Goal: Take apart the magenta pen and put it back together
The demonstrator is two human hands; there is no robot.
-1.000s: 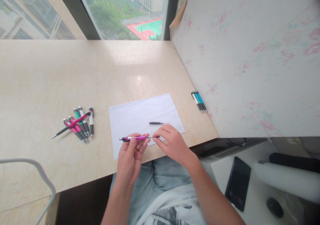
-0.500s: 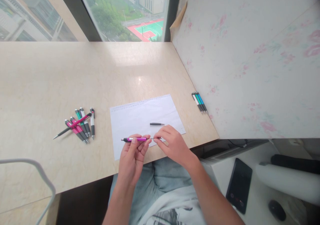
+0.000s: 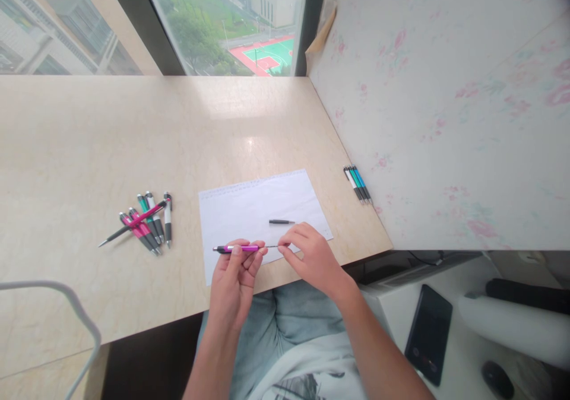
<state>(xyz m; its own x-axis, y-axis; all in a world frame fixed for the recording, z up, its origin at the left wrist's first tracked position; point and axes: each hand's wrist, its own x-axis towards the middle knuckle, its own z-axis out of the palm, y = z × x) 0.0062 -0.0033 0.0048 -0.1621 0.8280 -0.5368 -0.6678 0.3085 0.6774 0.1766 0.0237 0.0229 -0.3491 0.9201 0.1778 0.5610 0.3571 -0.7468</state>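
Over the lower edge of a white sheet of paper (image 3: 249, 210), my left hand (image 3: 236, 272) holds the purple barrel of a pen (image 3: 244, 248) level between thumb and fingers. A thin ink refill (image 3: 272, 246) sticks out of the barrel's right end. My right hand (image 3: 307, 257) pinches the refill's far end between thumb and fingertips, hiding the tip. Just above that hand, the pen's black grip section (image 3: 280, 221) lies loose on the paper.
Left of the paper lies a loose pile of pens (image 3: 145, 225), pink, green and white. Several pens (image 3: 357, 184) are lined up by the flowered wall (image 3: 445, 109). A grey cable (image 3: 75, 305) bends over the left front. A dark tablet (image 3: 428, 335) and a mouse (image 3: 497, 378) are lower right.
My hands have moved slightly apart, the right one to the right and the left one to the left. More of the refill now shows between them. The view has shifted a little.
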